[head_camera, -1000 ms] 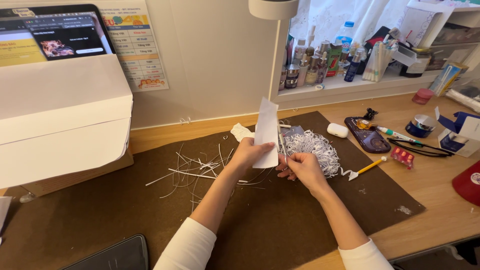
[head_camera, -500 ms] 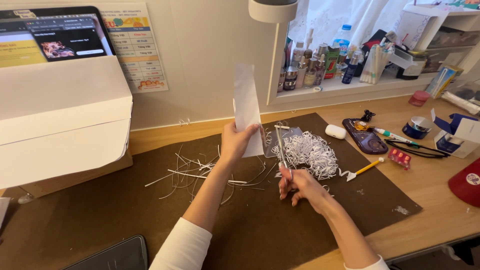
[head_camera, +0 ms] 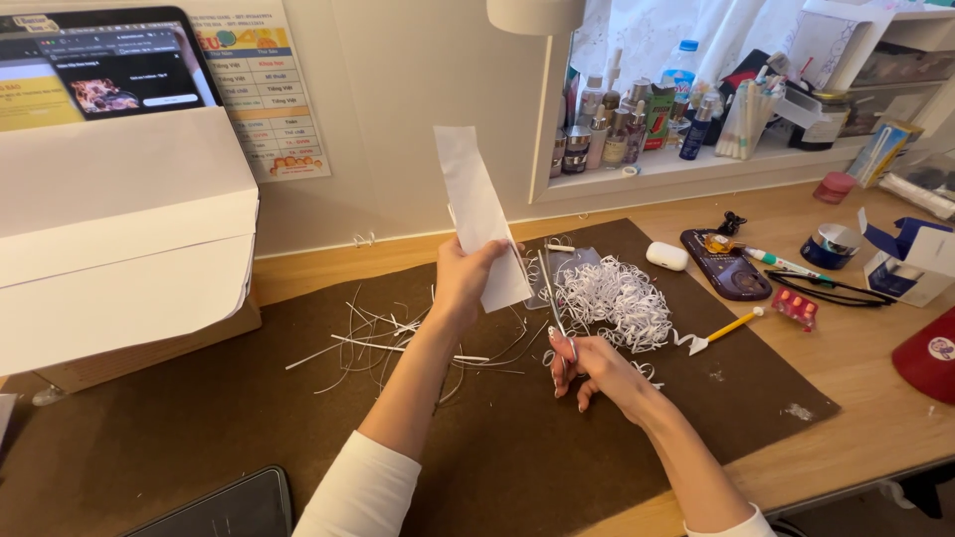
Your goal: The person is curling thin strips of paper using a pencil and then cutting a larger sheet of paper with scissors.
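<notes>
My left hand (head_camera: 466,275) holds a tall white strip of paper (head_camera: 476,212) upright above the brown mat (head_camera: 517,447). My right hand (head_camera: 587,364) grips the handles of slim scissors (head_camera: 553,298), blades pointing away, just right of the paper's lower edge. A pile of curly white paper shreds (head_camera: 617,298) lies right of the scissors. Thin straight paper slivers (head_camera: 388,338) are scattered on the mat left of my left arm.
A folded white sheet (head_camera: 119,239) over a box sits at left under a laptop screen (head_camera: 99,70). A phone (head_camera: 726,267), earbud case (head_camera: 667,256), yellow pen (head_camera: 726,330), tape roll (head_camera: 834,246), small boxes and a shelf of bottles (head_camera: 637,119) fill the right side.
My left hand lifted the paper strip higher and tilted it left. My right hand drew back toward me with the scissors, away from the paper.
</notes>
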